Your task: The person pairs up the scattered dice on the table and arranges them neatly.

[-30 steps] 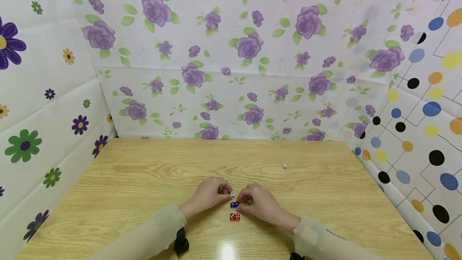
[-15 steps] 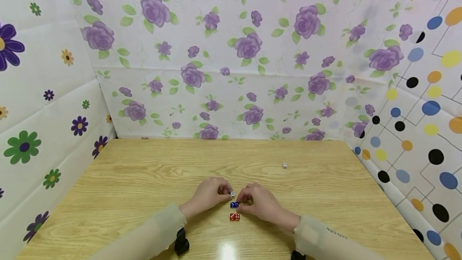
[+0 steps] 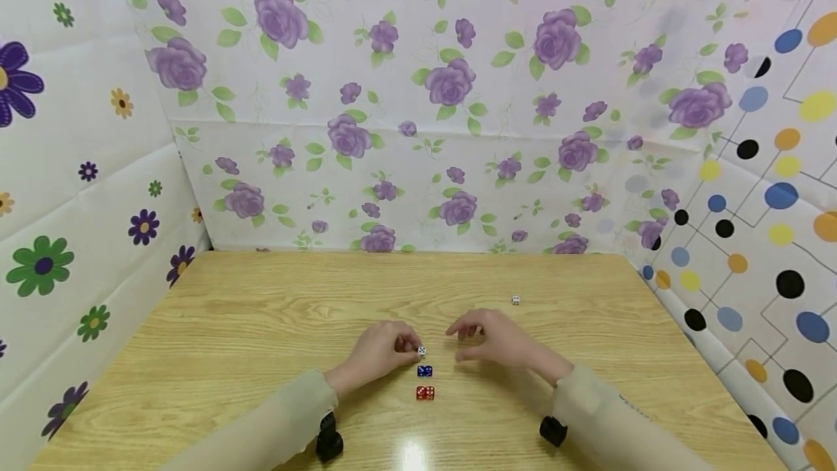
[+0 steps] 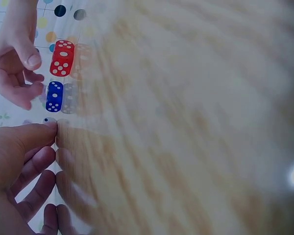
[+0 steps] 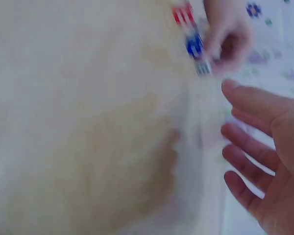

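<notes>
Thumb and fingertips of my left hand [image 3: 384,347] pinch a white die [image 3: 421,351] on the table, and part of that die is hidden in the left wrist view. Just in front of it stand two blue dice [image 3: 425,371] side by side. Two red dice [image 3: 425,393], also side by side, sit nearer to me. My right hand [image 3: 492,340] is held apart from the dice, fingers spread and nothing in them. Beyond it, farther back to the right, lies another white die [image 3: 516,300].
The wooden table [image 3: 275,296] has a light grain and a glossy surface. A flowered cloth [image 3: 405,122] hangs behind its back edge. A dotted cloth [image 3: 752,187] stands at the right and a daisy-patterned cloth [image 3: 78,187] at the left.
My right hand has let go of the blue dice and moved right and a little away from me, its fingers opening. The left hand and all the dice have stayed in place.
</notes>
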Demonstrator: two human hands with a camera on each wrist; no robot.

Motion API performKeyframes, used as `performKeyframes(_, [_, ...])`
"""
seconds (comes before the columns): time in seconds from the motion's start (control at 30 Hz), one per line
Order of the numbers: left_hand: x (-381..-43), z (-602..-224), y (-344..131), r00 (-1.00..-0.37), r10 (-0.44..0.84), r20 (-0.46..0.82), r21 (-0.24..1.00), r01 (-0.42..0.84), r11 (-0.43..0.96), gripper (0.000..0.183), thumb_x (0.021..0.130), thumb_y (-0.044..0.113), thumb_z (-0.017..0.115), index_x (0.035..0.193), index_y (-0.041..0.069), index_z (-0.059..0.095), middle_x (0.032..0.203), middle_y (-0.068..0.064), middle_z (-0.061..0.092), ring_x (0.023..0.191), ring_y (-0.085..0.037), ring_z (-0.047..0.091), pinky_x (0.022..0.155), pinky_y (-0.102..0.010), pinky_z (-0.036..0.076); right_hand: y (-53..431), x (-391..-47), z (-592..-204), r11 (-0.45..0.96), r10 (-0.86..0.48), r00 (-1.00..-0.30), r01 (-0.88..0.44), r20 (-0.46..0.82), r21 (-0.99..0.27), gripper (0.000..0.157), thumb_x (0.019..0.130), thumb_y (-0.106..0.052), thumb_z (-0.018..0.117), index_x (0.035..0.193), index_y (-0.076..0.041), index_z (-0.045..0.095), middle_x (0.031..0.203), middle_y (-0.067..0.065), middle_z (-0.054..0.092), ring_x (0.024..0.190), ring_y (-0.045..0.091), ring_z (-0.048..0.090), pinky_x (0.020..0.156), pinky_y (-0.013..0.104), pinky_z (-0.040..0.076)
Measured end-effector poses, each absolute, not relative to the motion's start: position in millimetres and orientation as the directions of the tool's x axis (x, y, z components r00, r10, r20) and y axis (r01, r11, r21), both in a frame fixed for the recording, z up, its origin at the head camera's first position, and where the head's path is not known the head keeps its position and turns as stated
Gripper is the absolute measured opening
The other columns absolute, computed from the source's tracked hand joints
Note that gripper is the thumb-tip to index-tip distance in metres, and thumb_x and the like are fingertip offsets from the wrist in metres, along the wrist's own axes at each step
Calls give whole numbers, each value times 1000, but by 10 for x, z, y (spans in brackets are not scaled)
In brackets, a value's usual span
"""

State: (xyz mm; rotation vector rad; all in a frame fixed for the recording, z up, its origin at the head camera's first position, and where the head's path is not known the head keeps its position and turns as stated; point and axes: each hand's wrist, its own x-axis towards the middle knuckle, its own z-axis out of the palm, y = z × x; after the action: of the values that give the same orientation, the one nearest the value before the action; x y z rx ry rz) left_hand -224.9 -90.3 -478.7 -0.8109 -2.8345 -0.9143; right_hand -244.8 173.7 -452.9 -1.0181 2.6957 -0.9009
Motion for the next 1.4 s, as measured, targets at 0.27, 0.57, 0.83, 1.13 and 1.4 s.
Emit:
performKeyframes(0.27, [-2245,-4806,-913,-858,469,211,524,504,686,9,83,25,80,89,22,74,76,12,62,65,1,48,62,-19,41,2097,-2764,-4468,635,-602,-781,-593,165,-495,32,86,-23,77,117,-15,72,103,2,72,93,17,63,82,40,53])
performKeyframes(0.57, [-2235,-4793,-914,-858,471,204,532,501,682,8,84,25,79,90,22,73,77,12,61,65,1,48,62,-19,40,2418,-2982,-4508,676,-510,-845,-510,163,-532,33,87,-17,76,119,-15,71,116,7,70,101,26,62,83,44,54])
performKeyframes(0.83, [-2233,-4788,-916,-856,473,208,535,505,678,8,84,25,79,90,22,74,77,11,62,65,1,48,61,-19,41,2663,-3104,-4616,720,-460,-860,-507,221,-473,35,86,-23,76,120,-15,70,119,6,70,110,32,61,92,53,51])
performKeyframes(1.13, [-2244,-4793,-911,-860,467,207,518,501,693,9,84,26,79,90,22,74,76,12,62,66,1,48,62,-18,40,2874,-3183,-4743,794,-402,-885,-465,235,-392,36,86,-29,77,121,-20,71,116,4,70,113,36,60,98,65,41])
performKeyframes(1.4, [-2235,-4778,-910,-861,467,204,527,498,689,9,84,25,79,90,21,74,77,11,62,66,1,48,62,-19,41,2876,-3173,-4765,813,-339,-911,-409,236,-414,20,86,-29,76,106,-23,77,107,2,71,105,35,61,95,66,39])
